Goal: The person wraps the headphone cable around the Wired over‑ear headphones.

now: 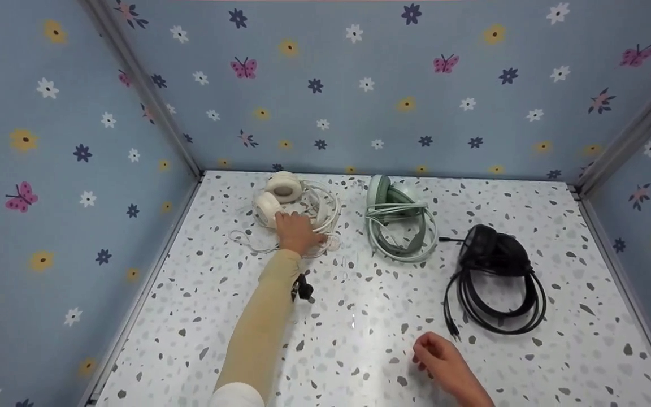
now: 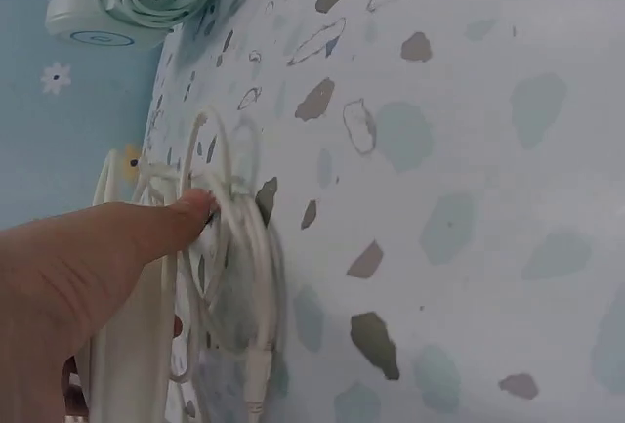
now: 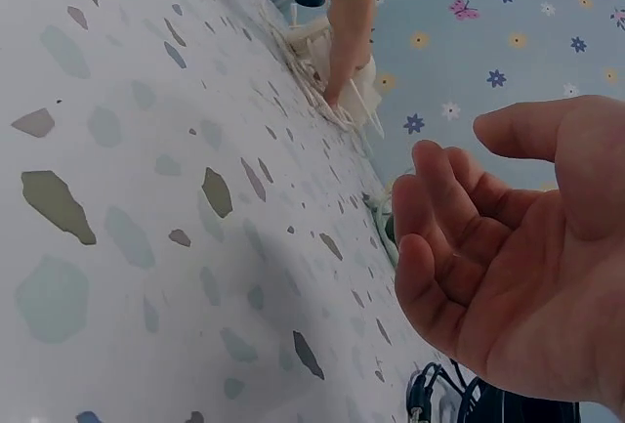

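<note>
Left hand (image 1: pixel 296 233) — holding white headphones (image 1: pixel 283 187).

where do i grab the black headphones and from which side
Probably by the headband, coming from the near side with the right hand: its curve faces you and its open middle should leave room for fingers. Pinch the cable along with it, since its loops run just outside the headband.

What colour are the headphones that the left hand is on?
The headphones are creamy white; the head view shows this best.
</note>
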Available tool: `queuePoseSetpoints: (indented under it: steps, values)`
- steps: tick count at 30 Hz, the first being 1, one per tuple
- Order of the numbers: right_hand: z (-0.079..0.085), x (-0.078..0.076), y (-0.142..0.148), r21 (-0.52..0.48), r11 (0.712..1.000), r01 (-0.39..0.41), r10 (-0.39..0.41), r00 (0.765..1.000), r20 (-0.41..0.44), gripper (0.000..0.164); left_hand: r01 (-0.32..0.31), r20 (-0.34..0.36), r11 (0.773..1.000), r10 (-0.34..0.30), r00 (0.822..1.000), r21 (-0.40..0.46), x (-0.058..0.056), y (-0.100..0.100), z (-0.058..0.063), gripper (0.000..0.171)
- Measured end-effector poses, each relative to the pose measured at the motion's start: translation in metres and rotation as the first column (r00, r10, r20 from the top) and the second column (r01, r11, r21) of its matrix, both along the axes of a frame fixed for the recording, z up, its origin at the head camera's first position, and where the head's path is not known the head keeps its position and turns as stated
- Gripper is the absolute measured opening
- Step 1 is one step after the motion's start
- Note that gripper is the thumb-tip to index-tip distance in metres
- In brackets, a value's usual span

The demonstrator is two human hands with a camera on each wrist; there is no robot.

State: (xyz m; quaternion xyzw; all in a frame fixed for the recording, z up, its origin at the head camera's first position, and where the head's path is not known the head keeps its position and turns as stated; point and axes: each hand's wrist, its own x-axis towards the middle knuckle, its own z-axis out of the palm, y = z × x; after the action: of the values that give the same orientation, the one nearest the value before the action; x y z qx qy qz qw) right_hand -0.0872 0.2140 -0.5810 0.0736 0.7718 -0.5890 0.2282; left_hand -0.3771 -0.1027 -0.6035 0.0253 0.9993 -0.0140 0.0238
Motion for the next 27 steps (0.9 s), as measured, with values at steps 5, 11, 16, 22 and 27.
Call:
queuePoseSetpoints:
  steps: [5, 11, 16, 22, 27]
  values:
    - [-0.006, 0.003, -0.001, -0.009, 0.999, -0.031, 0.031, 0.999, -0.01, 0.022, 0.056, 0.044, 0.987, -0.063, 0.997, 0.152, 0.008, -0.007, 0.03, 0.056]
    - [-0.006, 0.005, -0.004, -0.019, 0.998, -0.054, 0.053, 0.998, -0.016, 0.019, 0.168, -0.174, 0.953, -0.126, 0.977, 0.251, 0.021, -0.003, 0.069, 0.036]
    - [-0.003, 0.004, -0.005, -0.037, 0.997, -0.068, 0.066, 0.997, -0.05, 0.02, 0.099, -0.253, 0.984, -0.059, 0.966, 0.146, 0.028, -0.002, 0.083, 0.05]
    - [-0.004, 0.007, -0.002, -0.035, 0.998, -0.047, 0.046, 0.998, -0.043, 0.018, 0.08, -0.214, 0.99, -0.104, 0.971, -0.118, 0.037, 0.0, 0.076, 0.045]
    - [-0.008, 0.011, -0.001, -0.023, 0.999, -0.041, 0.04, 0.998, -0.039, 0.017, 0.121, -0.246, 0.977, -0.162, 0.956, -0.174, 0.035, 0.004, 0.065, 0.043]
